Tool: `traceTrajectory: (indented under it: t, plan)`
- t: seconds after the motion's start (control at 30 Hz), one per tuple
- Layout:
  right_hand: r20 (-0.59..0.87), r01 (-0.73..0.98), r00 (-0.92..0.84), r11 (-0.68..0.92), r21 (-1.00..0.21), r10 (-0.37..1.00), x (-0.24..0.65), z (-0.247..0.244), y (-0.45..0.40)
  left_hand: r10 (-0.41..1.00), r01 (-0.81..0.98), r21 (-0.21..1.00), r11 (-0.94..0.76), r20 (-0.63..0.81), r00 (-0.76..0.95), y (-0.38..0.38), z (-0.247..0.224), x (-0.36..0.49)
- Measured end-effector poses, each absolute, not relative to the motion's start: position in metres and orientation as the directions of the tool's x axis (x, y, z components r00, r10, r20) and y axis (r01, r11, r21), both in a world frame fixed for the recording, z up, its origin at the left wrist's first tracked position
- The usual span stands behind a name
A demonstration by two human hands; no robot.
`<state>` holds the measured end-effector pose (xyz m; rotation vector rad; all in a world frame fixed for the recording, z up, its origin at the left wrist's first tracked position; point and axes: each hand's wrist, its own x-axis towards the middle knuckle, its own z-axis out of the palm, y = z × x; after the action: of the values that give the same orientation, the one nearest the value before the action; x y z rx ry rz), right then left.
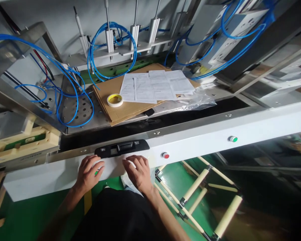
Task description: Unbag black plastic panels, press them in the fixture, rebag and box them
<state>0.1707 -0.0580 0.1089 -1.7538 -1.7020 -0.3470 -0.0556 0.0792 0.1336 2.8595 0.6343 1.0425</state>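
A long black plastic panel [122, 148] with a recessed handle and small switch openings lies on the ledge of the machine. My left hand [89, 170] rests at the ledge near the panel's left end, its fingers bent and apart, with a green button partly visible by its thumb. Below the panel's right part is my right hand [137, 170], fingers curved and spread on the white front face. Neither hand visibly holds anything.
Behind lie cardboard sheets [106, 112] with papers [146, 86] and a tape roll [114, 100]. Blue hoses [90, 60] loop around metal cylinders. A red button [166, 155] and a green button [233, 139] sit on the white beam [195, 144].
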Motion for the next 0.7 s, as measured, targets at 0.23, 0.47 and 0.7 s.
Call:
traceTrajectory:
  t: [0.23, 0.47, 0.7]
  plan:
    - [0.606, 0.966, 0.120, 0.049, -0.255, 0.787, 0.195, 0.133, -0.059, 0.545, 0.418, 0.351, -0.838, 0.581, 0.605, 0.088, 0.137, -0.045]
    - [0.521, 0.963, 0.058, 0.089, -0.252, 0.852, 0.214, 0.156, -0.042, 0.619, 0.384, 0.487, -0.784, 0.568, 0.543, 0.094, 0.132, -0.041]
    - [0.346, 0.919, 0.025, 0.115, -0.378, 0.938, 0.246, 0.174, -0.032, 0.692, 0.314, 0.648, -0.694, 0.479, 0.540, 0.109, 0.142, -0.036]
